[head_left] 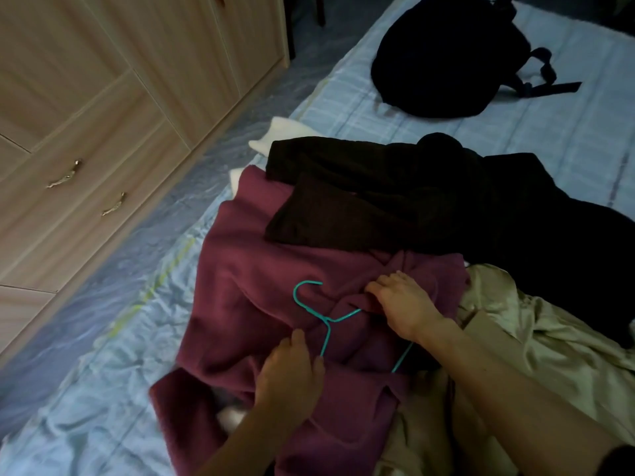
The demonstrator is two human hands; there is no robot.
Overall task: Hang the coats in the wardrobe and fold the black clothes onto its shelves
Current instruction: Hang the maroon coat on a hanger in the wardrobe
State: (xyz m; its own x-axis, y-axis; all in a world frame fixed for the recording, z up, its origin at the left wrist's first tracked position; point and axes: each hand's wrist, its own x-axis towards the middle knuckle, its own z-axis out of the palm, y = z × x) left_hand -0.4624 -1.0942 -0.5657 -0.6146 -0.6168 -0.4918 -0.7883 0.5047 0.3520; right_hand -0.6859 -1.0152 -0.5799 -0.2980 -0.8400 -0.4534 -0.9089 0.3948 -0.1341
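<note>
Hands meet on a maroon coat spread across the near part of a bed with a pale blue sheet. A teal wire hanger lies on the coat near its collar, hook pointing to the far left. The right hand has its fingers curled and pinches a fold of the coat just over the hanger's right arm. The left hand lies knuckles-up on the coat, fingertips bent down where the hanger's near arm runs under them; whether it grips the wire or only the cloth I cannot tell.

Black clothes lie on the far side, overlapping the coat's far edge and trailing off to the right. A second black heap sits well apart on the far right of the bed. A shiny beige garment is bunched at the near right, touching the coat. White cloth shows beyond the coat. On the left stands the wardrobe, its doors shut.
</note>
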